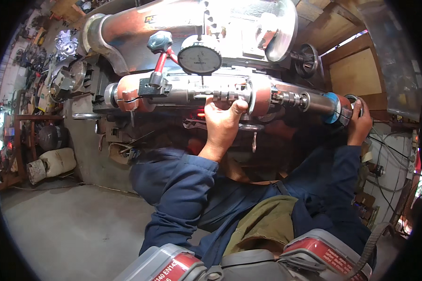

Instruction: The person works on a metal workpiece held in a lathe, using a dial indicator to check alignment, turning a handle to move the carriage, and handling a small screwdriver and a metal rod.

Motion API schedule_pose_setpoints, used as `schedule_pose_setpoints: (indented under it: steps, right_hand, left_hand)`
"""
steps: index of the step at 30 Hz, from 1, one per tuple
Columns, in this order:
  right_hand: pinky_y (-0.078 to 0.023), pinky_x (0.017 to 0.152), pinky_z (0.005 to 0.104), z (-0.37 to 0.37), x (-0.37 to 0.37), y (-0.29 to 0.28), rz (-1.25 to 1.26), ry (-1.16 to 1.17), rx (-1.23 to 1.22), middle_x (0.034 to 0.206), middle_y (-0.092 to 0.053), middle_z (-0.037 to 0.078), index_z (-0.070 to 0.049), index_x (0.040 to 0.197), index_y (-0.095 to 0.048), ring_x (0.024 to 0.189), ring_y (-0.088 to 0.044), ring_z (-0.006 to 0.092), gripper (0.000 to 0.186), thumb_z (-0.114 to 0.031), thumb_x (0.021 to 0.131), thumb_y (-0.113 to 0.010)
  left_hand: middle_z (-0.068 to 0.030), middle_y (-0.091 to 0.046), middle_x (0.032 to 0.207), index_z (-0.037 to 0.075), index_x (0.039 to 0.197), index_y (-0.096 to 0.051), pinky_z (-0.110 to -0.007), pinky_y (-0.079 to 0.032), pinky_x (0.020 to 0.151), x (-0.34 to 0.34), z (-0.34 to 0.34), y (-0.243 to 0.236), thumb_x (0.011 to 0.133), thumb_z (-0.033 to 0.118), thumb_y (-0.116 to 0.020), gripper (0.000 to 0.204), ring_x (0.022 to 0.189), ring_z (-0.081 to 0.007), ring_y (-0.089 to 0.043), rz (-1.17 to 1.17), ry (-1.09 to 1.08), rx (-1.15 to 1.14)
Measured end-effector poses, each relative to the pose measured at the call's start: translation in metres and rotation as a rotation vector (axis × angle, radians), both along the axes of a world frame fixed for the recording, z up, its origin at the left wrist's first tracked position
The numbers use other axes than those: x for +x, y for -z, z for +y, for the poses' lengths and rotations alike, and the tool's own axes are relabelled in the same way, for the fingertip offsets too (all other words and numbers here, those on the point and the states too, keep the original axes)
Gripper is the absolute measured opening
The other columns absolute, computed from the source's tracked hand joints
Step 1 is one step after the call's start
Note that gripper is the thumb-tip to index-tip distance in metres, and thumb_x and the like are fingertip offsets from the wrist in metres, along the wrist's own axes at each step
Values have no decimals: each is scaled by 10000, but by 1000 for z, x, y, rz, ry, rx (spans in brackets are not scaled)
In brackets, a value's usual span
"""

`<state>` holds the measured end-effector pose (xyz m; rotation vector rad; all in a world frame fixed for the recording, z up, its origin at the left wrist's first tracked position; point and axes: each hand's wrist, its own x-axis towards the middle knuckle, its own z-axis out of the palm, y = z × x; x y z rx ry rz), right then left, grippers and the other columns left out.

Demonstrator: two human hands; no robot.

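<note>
My left hand (223, 121) reaches up from below to a stepped metal shaft (225, 95) with raised collars, thumb and fingers closed around it. A round dial gauge (199, 55) hangs just above that shaft, its thin stem pointing down to it. The gauge is carried by a red jointed arm (160, 63) with a dark knob (160, 42). Over at the far right end of the machine, my right hand (360, 122) curls its fingers around a metal ring (353, 104), next to a clamp with blue on it (337, 108).
Orange-red clamp heads (259, 96) (129, 93) stand along the machine bed. Behind is a large shiny housing (150, 28), with a handwheel (306, 61) at right. A lever handle (254, 140) hangs below my left hand. Grey mask cartridges (173, 262) fill the lower edge.
</note>
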<state>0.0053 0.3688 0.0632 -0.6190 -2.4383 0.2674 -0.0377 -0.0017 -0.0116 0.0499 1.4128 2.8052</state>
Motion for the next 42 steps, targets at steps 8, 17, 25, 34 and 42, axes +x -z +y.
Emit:
schedule_pose_setpoints:
  steps: [8, 17, 25, 34, 42]
  right_hand:
    - [-495, 845, 374, 7, -2, -3, -70, -4, 11, 1061, -687, 190, -25, 1121, -669, 986, -657, 340, 389, -354, 960, -538]
    - [-498, 836, 373, 10, 0, 4, -2, -18, 1, 1050, -693, 177, -39, 1119, -674, 974, -665, 324, 380, -355, 955, -543]
    - [-491, 854, 357, 6, 1, 4, 16, -6, -7, 1066, -691, 166, -34, 1132, -669, 970, -657, 296, 379, -346, 970, -527]
    - [-495, 851, 363, 1, 0, 0, 16, -17, -20, 1066, -691, 177, -39, 1128, -672, 986, -663, 305, 375, -345, 960, -536]
    - [-497, 835, 366, 3, 0, 0, 6, -12, -7, 1039, -697, 176, -22, 1120, -672, 953, -666, 302, 382, -344, 965, -538]
  left_hand:
    - [-66, -660, 1049, -17, 1137, -555, -272, -488, 859, 1, -2, 3, 781, 217, -826, 505, 940, -135, -627, -66, 19, 12]
    - [-65, -660, 1025, -14, 1124, -550, -272, -499, 843, 0, -5, 5, 780, 204, -826, 492, 932, -132, -629, -73, 52, -15]
    - [-61, -661, 1039, -10, 1118, -561, -275, -495, 854, 0, -5, 5, 790, 216, -817, 474, 951, -131, -626, -26, 54, 6]
    - [-66, -660, 1036, -11, 1122, -553, -276, -499, 851, 0, -5, 6, 788, 223, -819, 487, 943, -131, -627, -40, 48, -8]
    - [-65, -664, 1033, -11, 1122, -562, -274, -504, 843, 0, -5, 3, 783, 221, -823, 487, 930, -130, -631, -39, 39, -22]
